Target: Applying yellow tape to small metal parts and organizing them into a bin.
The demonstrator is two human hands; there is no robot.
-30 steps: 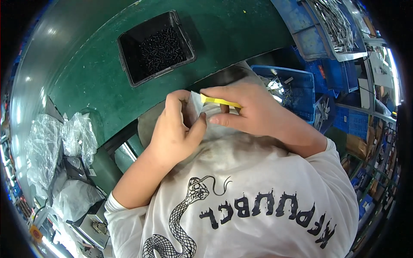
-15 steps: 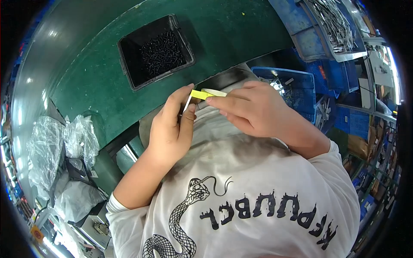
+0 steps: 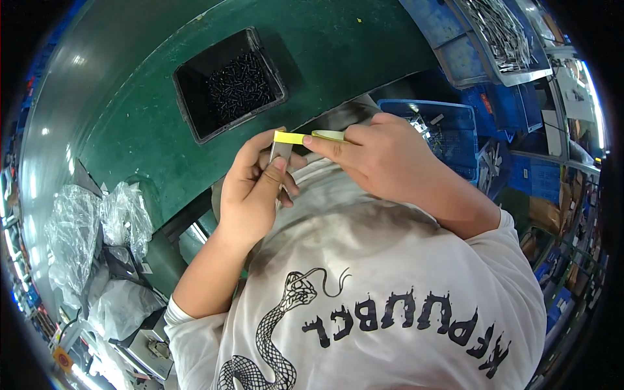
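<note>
Beside a green workbench (image 3: 136, 136), the person's left hand (image 3: 250, 195) pinches a flat pale piece (image 3: 280, 151). The right hand (image 3: 387, 156) grips a tape roll (image 3: 329, 134) (its yellow strip (image 3: 289, 137) reaches the piece's top end); beyond sits a black bin (image 3: 194, 97) of small dark parts (image 3: 240, 84).

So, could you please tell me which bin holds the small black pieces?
The black rectangular plastic bin on the green tabletop, unlike the blue plastic bins at the right.
</note>
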